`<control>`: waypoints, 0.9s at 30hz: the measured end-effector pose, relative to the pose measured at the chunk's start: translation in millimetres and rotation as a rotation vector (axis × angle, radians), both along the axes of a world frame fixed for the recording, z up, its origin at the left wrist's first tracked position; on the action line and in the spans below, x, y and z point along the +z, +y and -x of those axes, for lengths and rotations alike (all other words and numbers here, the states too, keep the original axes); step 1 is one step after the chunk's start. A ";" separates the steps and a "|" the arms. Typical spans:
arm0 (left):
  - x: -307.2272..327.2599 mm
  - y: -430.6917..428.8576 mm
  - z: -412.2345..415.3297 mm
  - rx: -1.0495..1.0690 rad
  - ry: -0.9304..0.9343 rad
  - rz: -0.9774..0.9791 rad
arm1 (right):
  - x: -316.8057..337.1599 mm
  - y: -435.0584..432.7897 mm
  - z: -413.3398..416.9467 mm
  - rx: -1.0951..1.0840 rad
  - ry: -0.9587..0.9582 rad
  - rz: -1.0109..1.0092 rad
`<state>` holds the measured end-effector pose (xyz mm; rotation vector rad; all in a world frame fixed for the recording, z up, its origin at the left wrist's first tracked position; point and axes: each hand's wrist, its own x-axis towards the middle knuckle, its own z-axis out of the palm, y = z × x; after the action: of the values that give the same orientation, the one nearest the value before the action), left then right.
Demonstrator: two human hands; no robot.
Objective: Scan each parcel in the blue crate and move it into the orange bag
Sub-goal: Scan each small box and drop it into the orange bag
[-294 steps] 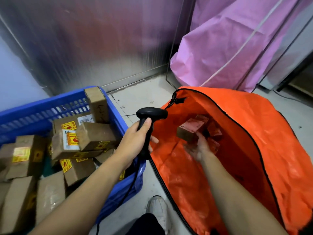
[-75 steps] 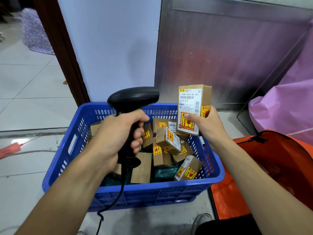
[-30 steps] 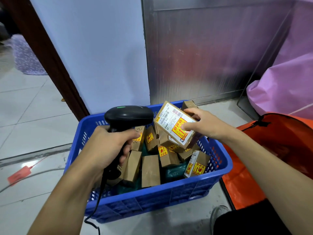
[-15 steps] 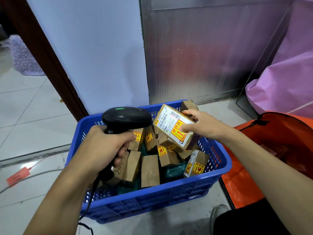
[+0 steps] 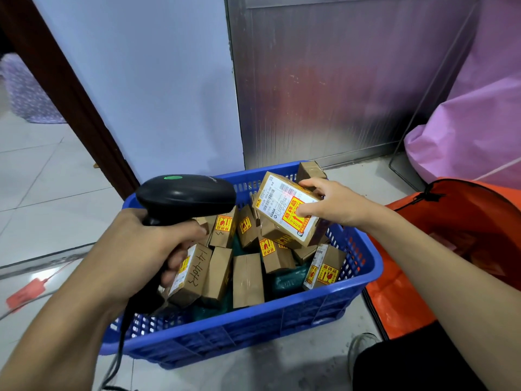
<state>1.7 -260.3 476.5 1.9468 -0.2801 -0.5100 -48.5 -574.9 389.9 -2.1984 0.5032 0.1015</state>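
Left hand [image 5: 146, 249]: fingers wrapped tight round the handle of the scanner [image 5: 186, 197], forefinger at the front of the handle, where a trigger would likely sit.
Scanner: black, corded, head about level, nose turned right toward the raised label. A green dot shows on top.
Right hand [image 5: 329, 203]: pinches the parcel [image 5: 277, 206], thumb on the yellow sticker, fingers curled over the far edge.
Parcel: lifted above the heap and tilted, so the white label with its barcode faces up and toward the scanner nose — held for reading, I judge, not yet for carrying.
Blue crate [image 5: 253, 331]: on the floor in front of the person, with many brown loose parcels [image 5: 248, 277] left inside, lying on end and askew. Most of the job looks to be ahead.
Orange bag [image 5: 400, 300]: touching or just beside the crate's right end, mouth open — probably set so for a short carry. What is inside is too dim to tell.
Floor [image 5: 42, 179]: pale tile. A red tag [image 5: 25, 292] lies left of the crate.
Room: white wall [image 5: 155, 80] and metal panel [image 5: 324, 80] behind, dark door frame [image 5: 64, 88] left, pink sack [image 5: 465, 131] far right.
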 end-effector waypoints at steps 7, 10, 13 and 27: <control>-1.3 3.0 -2.6 0.003 0.006 -0.013 | -0.7 2.9 -4.0 0.001 -0.002 0.013; -3.4 1.2 -3.3 -0.005 0.009 -0.022 | -0.5 5.4 -5.3 -0.008 -0.005 0.026; -6.1 -0.9 -3.8 0.008 0.016 -0.008 | 0.7 7.1 -5.4 0.000 -0.008 0.018; -20.5 -13.0 -10.3 0.033 -0.013 0.008 | 7.9 13.5 -3.2 0.035 -0.035 -0.005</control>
<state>12.0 -273.2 456.0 1.9441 -0.2574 -0.4746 -45.3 -561.4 397.7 -2.2008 0.4445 0.0828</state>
